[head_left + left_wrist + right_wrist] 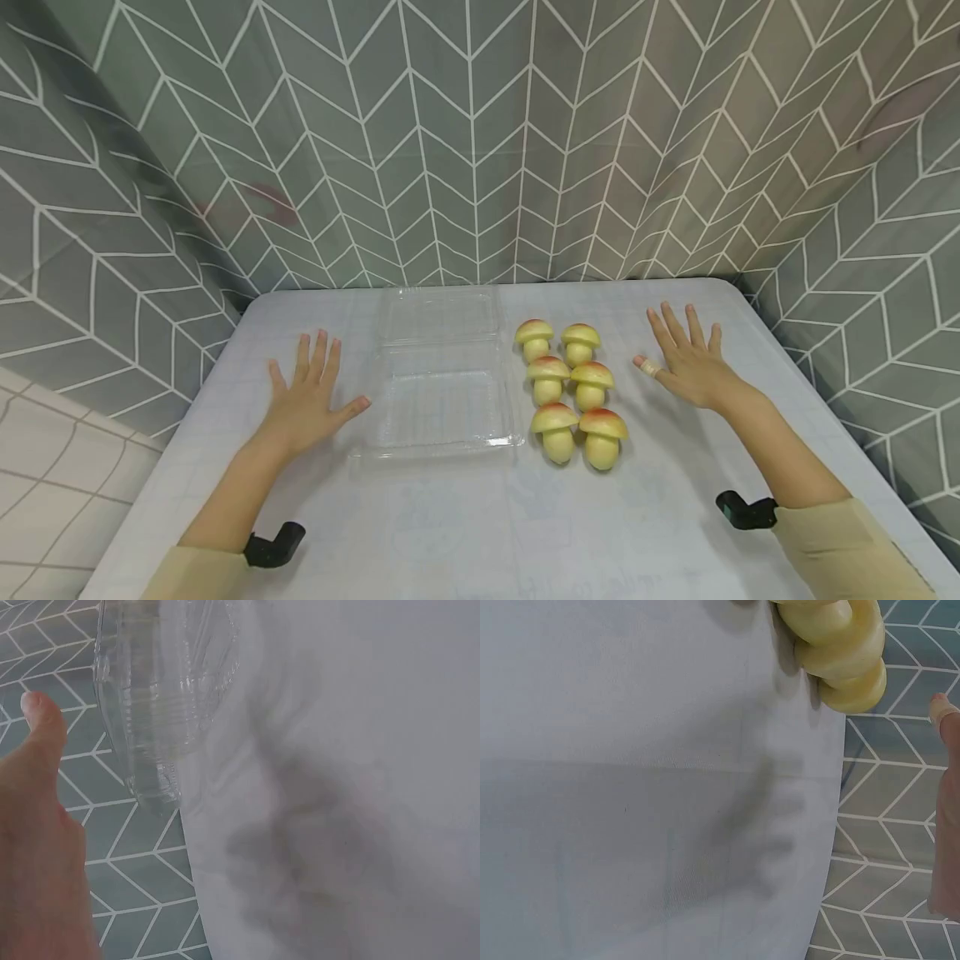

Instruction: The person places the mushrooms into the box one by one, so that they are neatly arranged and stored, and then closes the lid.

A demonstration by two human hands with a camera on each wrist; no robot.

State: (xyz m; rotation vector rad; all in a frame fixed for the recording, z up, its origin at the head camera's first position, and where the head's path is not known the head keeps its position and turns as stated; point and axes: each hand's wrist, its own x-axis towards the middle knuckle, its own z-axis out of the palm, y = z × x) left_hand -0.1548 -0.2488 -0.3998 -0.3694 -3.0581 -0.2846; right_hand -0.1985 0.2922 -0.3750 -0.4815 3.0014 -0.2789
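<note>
My left hand (303, 408) is spread flat with straight fingers, left of a clear plastic clamshell box (442, 408). The box lies with its lid (438, 317) folded back toward the far edge, and nothing shows inside it. Right of the box stand several yellow toy mushrooms (592, 383) with red-tinged caps, in two columns. Beyond them my right hand (693, 367) is spread too, holding nothing, with a bandage on its thumb. In the left wrist view the thumb (45, 727) points toward the box; in the right wrist view some mushrooms (844, 645) show at the top.
Everything rests on a table with a white cloth (420, 533). Grey-green curtains (480, 150) with white chevron lines hang behind it and at both sides. A black wrist mount (276, 546) sits on the left forearm, another mount (746, 510) on the right.
</note>
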